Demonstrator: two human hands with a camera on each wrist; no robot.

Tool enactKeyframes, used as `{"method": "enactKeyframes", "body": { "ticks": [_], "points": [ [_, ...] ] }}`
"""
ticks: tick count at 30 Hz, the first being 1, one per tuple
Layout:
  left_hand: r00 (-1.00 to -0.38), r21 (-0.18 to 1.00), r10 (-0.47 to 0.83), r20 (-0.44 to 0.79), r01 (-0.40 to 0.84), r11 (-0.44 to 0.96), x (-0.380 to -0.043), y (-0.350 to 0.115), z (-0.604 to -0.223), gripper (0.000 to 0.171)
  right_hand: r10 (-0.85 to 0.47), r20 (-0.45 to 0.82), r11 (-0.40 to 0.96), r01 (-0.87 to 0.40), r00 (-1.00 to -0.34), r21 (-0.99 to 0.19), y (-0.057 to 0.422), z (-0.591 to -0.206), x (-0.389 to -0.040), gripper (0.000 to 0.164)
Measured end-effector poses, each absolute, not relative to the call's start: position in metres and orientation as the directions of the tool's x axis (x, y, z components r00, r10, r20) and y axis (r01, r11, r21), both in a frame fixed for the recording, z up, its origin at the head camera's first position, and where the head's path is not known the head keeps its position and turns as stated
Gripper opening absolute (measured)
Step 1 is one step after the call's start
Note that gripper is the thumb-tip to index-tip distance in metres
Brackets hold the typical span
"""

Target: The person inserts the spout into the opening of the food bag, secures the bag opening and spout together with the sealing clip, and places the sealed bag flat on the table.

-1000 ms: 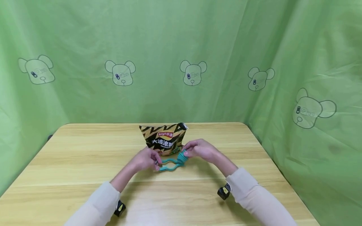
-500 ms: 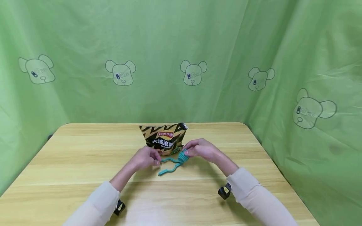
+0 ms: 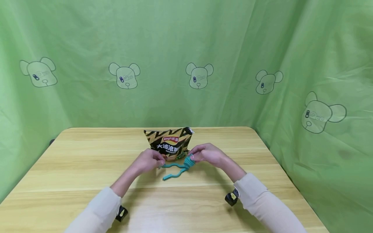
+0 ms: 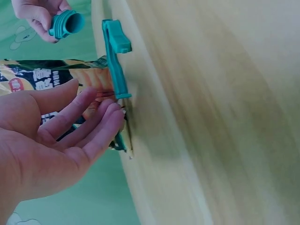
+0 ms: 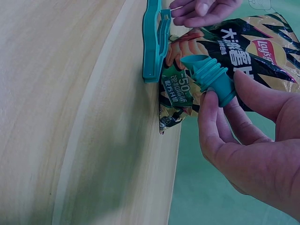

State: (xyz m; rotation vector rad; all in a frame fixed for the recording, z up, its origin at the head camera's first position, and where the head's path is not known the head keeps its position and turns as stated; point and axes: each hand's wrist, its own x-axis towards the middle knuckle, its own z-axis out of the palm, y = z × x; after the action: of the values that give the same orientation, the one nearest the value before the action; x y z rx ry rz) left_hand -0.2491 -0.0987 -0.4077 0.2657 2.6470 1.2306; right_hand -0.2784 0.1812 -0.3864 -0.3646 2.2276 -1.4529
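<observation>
A black and yellow crisp bag (image 3: 170,144) stands upright at the middle of the wooden table (image 3: 73,161). Right in front of it is a teal sealing clip (image 3: 175,170) with its two arms spread apart. My left hand (image 3: 158,163) pinches the end of the upper arm; the lower arm (image 3: 172,176) slants down towards the table. My right hand (image 3: 192,157) grips the ribbed spout (image 5: 211,77) at the clip's hinge end, against the bag's (image 5: 243,51) lower corner. In the left wrist view my left fingers (image 4: 105,119) lie fairly straight over one arm, and the other arm (image 4: 115,70) runs along the table.
Green cloth with bear prints (image 3: 199,76) hangs behind the table and down both sides. Bare wooden tabletop stretches left, right and in front of the bag. Black cameras (image 3: 231,198) are strapped under both wrists.
The clip's arms have come apart: the lower arm dropped away from my left hand. That hand moved slightly up and back with the upper arm. The right hand stayed put.
</observation>
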Motion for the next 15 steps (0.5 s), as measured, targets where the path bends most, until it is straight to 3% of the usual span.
{"method": "enactKeyframes", "body": {
  "ticks": [15],
  "points": [
    [-0.94,0.725,0.305,0.153,0.317,0.611,-0.236,-0.083,-0.326,0.012,-0.429,-0.243,0.43,0.04,-0.87,-0.902,0.185,-0.371,-0.278,0.031]
  ]
}}
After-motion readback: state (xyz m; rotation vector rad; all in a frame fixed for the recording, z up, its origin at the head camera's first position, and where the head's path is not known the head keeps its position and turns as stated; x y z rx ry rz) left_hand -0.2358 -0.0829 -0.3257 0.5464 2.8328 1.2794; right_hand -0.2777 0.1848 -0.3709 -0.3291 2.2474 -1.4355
